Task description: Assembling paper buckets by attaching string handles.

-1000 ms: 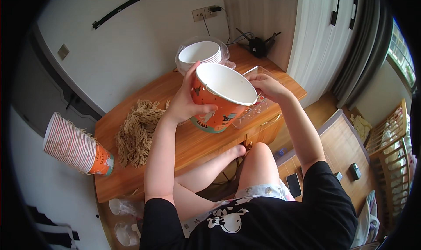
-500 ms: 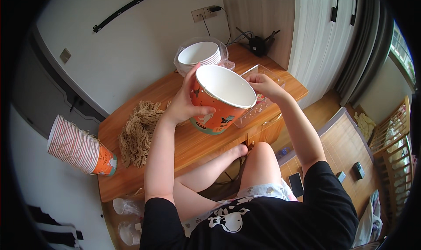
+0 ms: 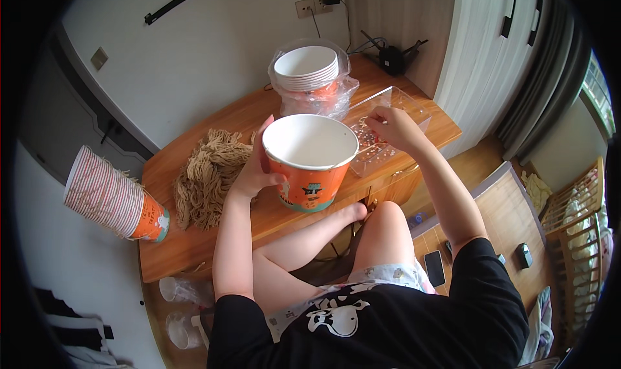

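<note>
From the head camera, the left hand (image 3: pixel 253 167) is wrapped around the side of an orange paper bucket with a white inside and a printed picture on its wall (image 3: pixel 310 162), thumb up at the rim and the fingers out of sight behind it, so the bucket is firmly held; it is upright, empty as far as its white inside shows, above the front edge of the long wooden table (image 3: pixel 213 239), though whether its base rests on the wood cannot be told. The right hand (image 3: pixel 391 126) is just to the right of the bucket, fingers curled and pinched together inside a clear rectangular plastic tray (image 3: pixel 394 103) that holds small pinkish bits; what the fingertips have hold of, if anything, is too small to tell. Behind the bucket stands a stack of white-lined paper buckets in a clear plastic bag (image 3: pixel 309 74). To the bucket's left lies a heap of tan straw-like paper shreds (image 3: pixel 208 175), and farther left a stack of nested orange buckets lying on its side (image 3: pixel 113 197) at the table's end.
</note>
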A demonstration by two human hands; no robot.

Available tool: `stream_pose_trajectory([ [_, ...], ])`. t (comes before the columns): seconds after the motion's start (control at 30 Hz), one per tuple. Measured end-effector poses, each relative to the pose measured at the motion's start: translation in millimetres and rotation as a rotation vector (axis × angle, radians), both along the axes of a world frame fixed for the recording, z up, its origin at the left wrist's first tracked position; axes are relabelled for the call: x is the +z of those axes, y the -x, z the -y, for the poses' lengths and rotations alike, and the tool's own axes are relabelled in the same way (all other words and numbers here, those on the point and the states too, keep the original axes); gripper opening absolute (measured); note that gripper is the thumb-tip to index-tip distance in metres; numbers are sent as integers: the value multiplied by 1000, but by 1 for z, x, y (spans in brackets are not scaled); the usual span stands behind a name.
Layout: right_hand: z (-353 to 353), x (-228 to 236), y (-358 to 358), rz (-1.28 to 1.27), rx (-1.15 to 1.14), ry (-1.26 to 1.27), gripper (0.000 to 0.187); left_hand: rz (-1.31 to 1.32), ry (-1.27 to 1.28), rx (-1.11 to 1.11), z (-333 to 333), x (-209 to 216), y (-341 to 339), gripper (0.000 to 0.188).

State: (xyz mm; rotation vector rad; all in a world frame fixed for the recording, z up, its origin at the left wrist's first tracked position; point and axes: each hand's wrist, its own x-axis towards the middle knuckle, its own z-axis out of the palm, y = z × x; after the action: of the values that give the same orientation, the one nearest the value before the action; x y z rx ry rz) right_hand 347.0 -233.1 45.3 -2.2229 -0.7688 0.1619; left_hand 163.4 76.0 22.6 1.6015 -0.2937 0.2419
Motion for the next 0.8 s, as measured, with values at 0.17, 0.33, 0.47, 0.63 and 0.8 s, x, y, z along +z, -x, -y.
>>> stream_pose_trajectory([
  [0.17, -14, 20, 54, 234, 376, -170, 44, -76, 146, -65, -19, -29, 17, 149],
  [0.33, -28, 17, 64, 445, 686, -132, 32, -84, 181, -8, -33, -45, 29, 138],
  [0.47, -33, 16, 79, 427, 706, -127, 20, 24, 226, 50, -33, -39, 47, 94],
  [0.63, -48, 18, 125, 611, 678, -174, 13, 205, 158, 664, -8, -51, 79, 40],
  [0.8, -62, 12, 163, 665, 593, -108, 22, 373, 18, 780, 51, -80, 127, 7],
])
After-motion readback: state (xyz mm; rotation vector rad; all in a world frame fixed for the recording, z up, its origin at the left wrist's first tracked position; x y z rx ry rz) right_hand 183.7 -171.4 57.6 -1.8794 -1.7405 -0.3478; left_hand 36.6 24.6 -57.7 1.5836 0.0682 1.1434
